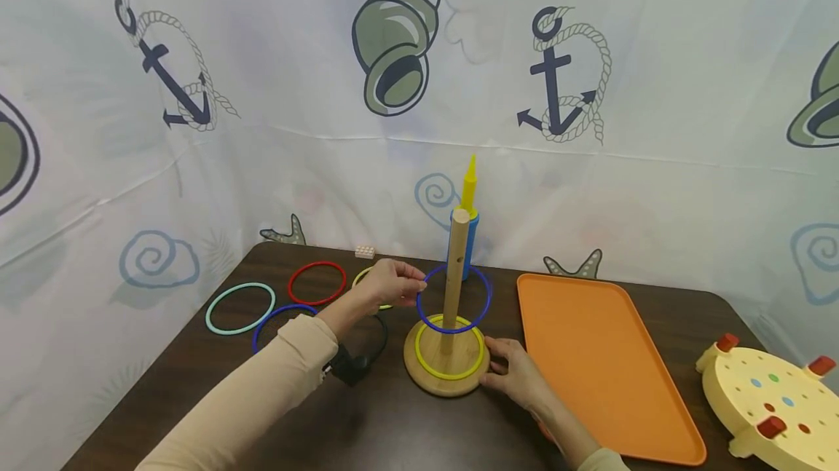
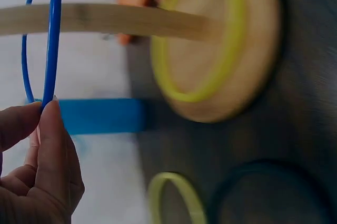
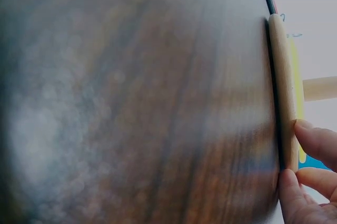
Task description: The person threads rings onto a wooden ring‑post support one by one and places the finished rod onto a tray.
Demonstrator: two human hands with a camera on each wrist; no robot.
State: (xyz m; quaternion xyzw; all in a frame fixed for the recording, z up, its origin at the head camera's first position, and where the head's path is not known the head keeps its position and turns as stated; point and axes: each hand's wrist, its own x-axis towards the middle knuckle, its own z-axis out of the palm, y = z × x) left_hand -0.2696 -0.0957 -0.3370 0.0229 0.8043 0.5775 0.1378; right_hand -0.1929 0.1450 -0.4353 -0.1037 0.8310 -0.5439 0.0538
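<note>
In the head view my left hand [image 1: 392, 284] pinches a blue ring [image 1: 489, 299] between thumb and fingertips. The ring encircles the upright wooden peg [image 1: 454, 274], well above the base. In the left wrist view the near side of the blue ring [image 2: 51, 45] crosses in front of the peg [image 2: 121, 18]. A yellow ring [image 1: 422, 363] lies round the peg's foot on the round wooden base [image 1: 440, 386]. My right hand [image 1: 518, 375] grips the base's right edge. The right wrist view shows its thumb and fingers touching the rim of the base [image 3: 286, 76].
Several rings lie left of the stand, among them a red ring [image 1: 290, 290] and a light-green ring [image 1: 216, 330]. A blue and yellow pump [image 1: 472, 238] stands behind the peg. An orange tray [image 1: 599, 362] lies to the right, beside a cream pegged disc [image 1: 773, 402].
</note>
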